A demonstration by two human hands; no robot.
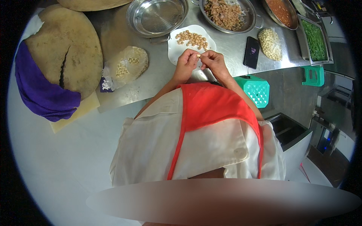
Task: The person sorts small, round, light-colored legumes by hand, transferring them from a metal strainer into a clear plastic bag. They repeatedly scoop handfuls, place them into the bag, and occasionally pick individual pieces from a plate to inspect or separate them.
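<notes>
My left hand [185, 62] and my right hand [215, 62] meet at the fingertips over the near edge of a white plate [173, 53]. Pinched between them is one small pale nut [198, 56], probably a peanut. On the plate's far half lie several light-brown nuts [195, 39], loosely spread. To the left, an open clear plastic bag [133, 66] with pale nuts inside rests on the steel table. A knotted clear bag of pale nuts [270, 43] lies farther right, near a black phone [251, 52].
On the steel table [152, 82] are a steel colander [157, 17], a pan of chopped brown food [226, 14], a pan of reddish sauce [280, 12] and a tray of chopped greens [314, 41]. A cracked round chopping board [76, 42] with a purple cloth [42, 87] is left. A green stool [254, 90] stands right.
</notes>
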